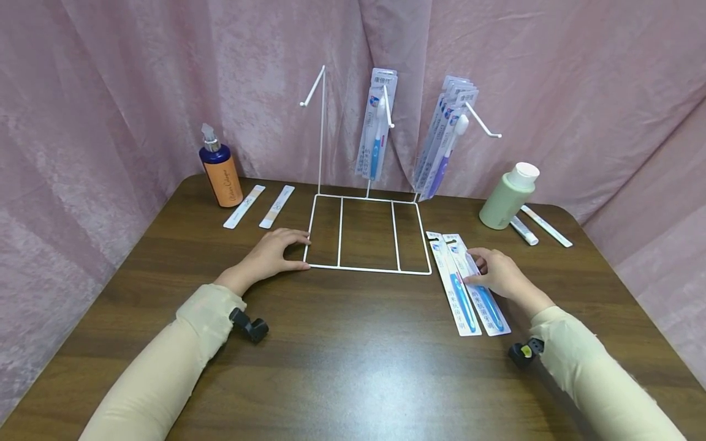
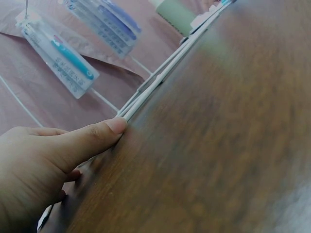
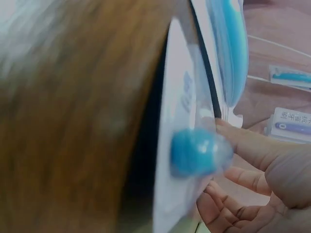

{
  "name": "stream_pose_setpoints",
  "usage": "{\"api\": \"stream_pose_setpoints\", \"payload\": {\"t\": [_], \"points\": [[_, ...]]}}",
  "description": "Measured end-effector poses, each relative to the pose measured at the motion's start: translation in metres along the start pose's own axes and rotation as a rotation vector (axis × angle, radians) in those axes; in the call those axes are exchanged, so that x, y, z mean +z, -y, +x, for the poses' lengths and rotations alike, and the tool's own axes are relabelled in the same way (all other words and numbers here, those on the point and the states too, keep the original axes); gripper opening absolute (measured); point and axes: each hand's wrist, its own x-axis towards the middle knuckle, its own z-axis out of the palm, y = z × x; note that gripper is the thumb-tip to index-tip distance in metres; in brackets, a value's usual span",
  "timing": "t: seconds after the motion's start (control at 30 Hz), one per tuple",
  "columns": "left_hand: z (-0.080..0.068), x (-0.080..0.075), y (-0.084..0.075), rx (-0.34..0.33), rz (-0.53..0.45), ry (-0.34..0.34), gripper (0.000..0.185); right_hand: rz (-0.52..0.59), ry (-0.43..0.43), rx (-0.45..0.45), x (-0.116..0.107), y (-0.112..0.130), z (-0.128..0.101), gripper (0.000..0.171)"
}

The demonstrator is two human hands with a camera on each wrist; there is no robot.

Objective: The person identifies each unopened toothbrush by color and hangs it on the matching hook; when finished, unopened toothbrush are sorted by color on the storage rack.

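Observation:
A white wire rack [image 1: 368, 269] stands on the table, its three hooks raised at the back. At the base's front left corner my left hand [image 1: 270, 252] rests with thumb and fingers spread apart; the left wrist view shows the straight thumb [image 2: 97, 141] pressing the wire. Two packaged blue toothbrushes lie side by side right of the rack. My right hand [image 1: 499, 274] holds the right-hand toothbrush pack [image 1: 491, 312] by its edges, thumb on the side toward the left-hand pack [image 1: 460, 303]. Its curled fingers [image 3: 218, 208] show at the far edge in the right wrist view.
Blue toothbrush packs [image 1: 366, 138] hang on the middle hook, purple ones [image 1: 436, 153] on the right hook; the left hook [image 1: 312, 89] is bare. An orange pump bottle [image 1: 223, 184] and slim packets [image 1: 277, 207] stand left. Right are a green bottle [image 1: 504, 205], a tube [image 1: 524, 231] and another packet [image 1: 547, 226].

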Motion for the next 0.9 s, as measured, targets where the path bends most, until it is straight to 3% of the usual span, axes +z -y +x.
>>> {"api": "stream_pose_setpoints", "payload": {"t": [0.37,0.9], "points": [[-0.002,-0.002,-0.003,0.006,0.001,-0.003,0.055,0.117,0.012,0.067,0.001,-0.002,0.0,0.073],[-0.003,0.0,-0.002,0.003,-0.005,-0.012,0.055,0.192,-0.077,0.126,-0.001,-0.007,-0.01,0.048]]}}
